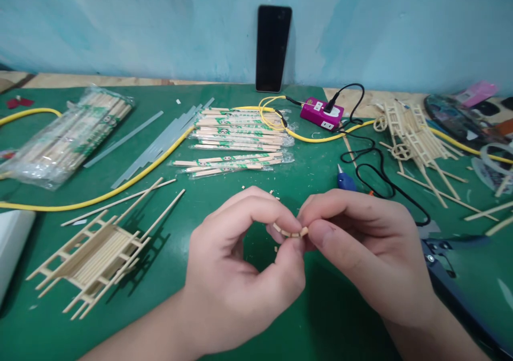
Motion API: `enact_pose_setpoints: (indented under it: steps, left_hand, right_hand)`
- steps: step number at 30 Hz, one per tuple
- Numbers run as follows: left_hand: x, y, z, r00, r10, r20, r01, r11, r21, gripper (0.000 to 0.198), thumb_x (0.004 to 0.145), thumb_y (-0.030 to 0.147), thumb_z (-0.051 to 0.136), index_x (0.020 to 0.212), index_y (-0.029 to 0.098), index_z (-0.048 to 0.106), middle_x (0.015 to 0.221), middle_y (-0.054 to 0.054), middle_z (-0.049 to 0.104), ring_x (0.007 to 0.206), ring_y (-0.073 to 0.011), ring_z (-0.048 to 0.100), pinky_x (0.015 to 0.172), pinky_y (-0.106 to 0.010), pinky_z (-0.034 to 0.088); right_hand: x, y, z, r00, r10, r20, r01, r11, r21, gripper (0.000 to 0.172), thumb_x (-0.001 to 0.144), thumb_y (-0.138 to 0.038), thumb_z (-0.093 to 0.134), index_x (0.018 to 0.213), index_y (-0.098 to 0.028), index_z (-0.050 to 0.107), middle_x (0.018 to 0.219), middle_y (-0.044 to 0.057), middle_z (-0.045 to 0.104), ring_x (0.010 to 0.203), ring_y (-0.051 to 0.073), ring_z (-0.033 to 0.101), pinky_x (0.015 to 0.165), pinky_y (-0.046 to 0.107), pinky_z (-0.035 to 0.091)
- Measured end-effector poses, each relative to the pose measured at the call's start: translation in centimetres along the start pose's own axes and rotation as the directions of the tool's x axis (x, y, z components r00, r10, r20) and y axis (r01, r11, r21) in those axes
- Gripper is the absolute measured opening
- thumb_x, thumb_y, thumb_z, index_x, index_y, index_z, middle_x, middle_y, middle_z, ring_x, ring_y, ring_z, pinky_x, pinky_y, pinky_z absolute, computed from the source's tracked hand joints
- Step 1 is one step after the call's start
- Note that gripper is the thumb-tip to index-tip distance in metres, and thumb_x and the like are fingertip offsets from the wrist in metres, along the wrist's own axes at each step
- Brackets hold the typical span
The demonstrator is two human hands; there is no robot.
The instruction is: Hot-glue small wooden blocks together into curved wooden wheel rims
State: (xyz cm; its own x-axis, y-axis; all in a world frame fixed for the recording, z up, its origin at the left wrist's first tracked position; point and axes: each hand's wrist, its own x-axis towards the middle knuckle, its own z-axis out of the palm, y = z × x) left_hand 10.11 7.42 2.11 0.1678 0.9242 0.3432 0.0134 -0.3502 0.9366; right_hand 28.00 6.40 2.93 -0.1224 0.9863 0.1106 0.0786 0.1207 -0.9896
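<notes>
Between the fingertips of my left hand (244, 265) is a small curved row of short wooden stick pieces (286, 233), partly hidden by the fingers. My right hand (360, 243) pinches a short wooden piece (304, 232) against the right end of that row. Both hands are closed and meet above the green mat. A few tiny wood bits (276, 249) lie on the mat around them. To the left stands a small cart-like frame (96, 265) built of wooden sticks, with two long shafts pointing away from me.
Wrapped chopsticks (240, 131) and clear glue sticks (160, 142) lie behind my hands. A glue gun's blue nozzle (345, 179), cutting pliers (449, 281) and a stick model with wheels (417, 136) are at right. A yellow cable (132, 182) crosses the mat; a purple power socket (321, 114) and phone (273, 48) stand behind.
</notes>
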Motion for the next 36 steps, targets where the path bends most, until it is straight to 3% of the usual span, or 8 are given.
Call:
enact_pose_setpoints:
  steps: [12,18,27,36]
  left_hand:
    - [0.12,-0.14,-0.05,1.000,0.022,0.003,-0.022,1.000,-0.005,0.025,0.081,-0.001,0.077,0.089,0.023,0.075,0.078,-0.001,0.074,0.069,-0.0163,0.069,0.061,-0.029,0.059]
    - [0.08,0.00,-0.11,0.999,0.046,-0.002,-0.046,0.999,0.004,0.027,0.080,-0.003,0.077,0.089,0.022,0.076,0.077,-0.001,0.074,0.069,-0.0152,0.070,0.062,-0.028,0.060]
    - [0.20,0.01,-0.15,0.994,0.109,0.029,-0.111,0.991,0.068,0.027,0.078,-0.002,0.076,0.090,0.022,0.076,0.076,0.000,0.074,0.066,-0.0149,0.070,0.061,-0.028,0.059]
    - [0.27,0.01,-0.27,0.992,0.122,0.034,-0.124,0.988,0.089,0.024,0.080,-0.001,0.075,0.089,0.022,0.076,0.075,0.000,0.074,0.064,-0.0143,0.070,0.059,-0.027,0.059]
  right_hand:
    - [0.03,-0.30,-0.07,1.000,-0.012,-0.005,0.012,1.000,0.023,0.016,0.097,-0.014,0.071,0.084,-0.022,0.077,0.073,0.000,0.075,0.064,0.016,0.071,0.060,0.028,0.058]
    - [0.15,-0.04,0.17,0.999,-0.049,0.017,0.048,0.998,0.040,0.013,0.089,-0.010,0.076,0.084,-0.023,0.075,0.072,0.001,0.076,0.063,0.017,0.070,0.060,0.030,0.060]
    - [0.02,0.27,-0.29,0.987,-0.160,0.029,0.162,0.985,-0.062,0.016,0.089,-0.010,0.079,0.085,-0.024,0.074,0.070,0.001,0.076,0.064,0.019,0.073,0.057,0.031,0.059]
    - [-0.05,0.27,-0.31,0.985,-0.167,0.036,0.170,0.979,-0.115,0.015,0.094,-0.012,0.077,0.086,-0.024,0.074,0.074,0.001,0.078,0.065,0.019,0.074,0.057,0.031,0.058]
